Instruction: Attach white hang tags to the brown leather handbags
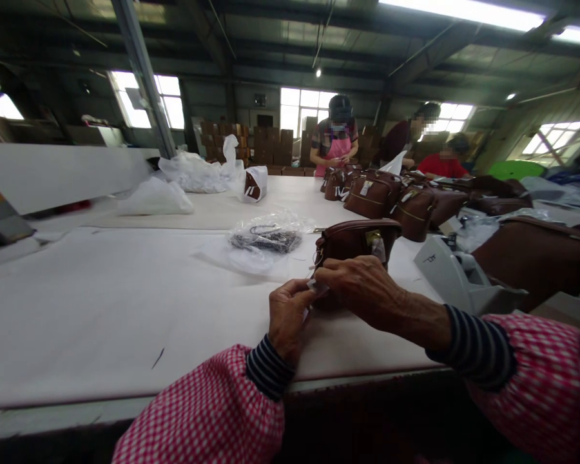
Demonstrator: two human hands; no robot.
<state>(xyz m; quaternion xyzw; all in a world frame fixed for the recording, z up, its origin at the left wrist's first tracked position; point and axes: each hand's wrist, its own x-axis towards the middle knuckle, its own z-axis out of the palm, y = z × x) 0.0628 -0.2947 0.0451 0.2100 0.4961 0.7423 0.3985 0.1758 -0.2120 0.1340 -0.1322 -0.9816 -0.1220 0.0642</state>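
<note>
A brown handbag [352,238] stands upright on the white table in front of me, with a clear-wrapped tag on its front. My left hand [290,309] is closed at the bag's lower left, pinching a small pale tag [318,287]. Reaching across the bag's front, my right hand [362,283] has its fingertips closed at the same tag, touching it. A thin string runs from the bag's left side down to the fingers. Beyond the hands lies a clear plastic bag of dark chains [265,238].
Several brown handbags [374,193] stand at the back right, near a white tape dispenser [457,277]. A wrapped item [255,184] and plastic sheeting [198,171] are farther back. A person in a pink apron [336,148] and two other people are behind the table.
</note>
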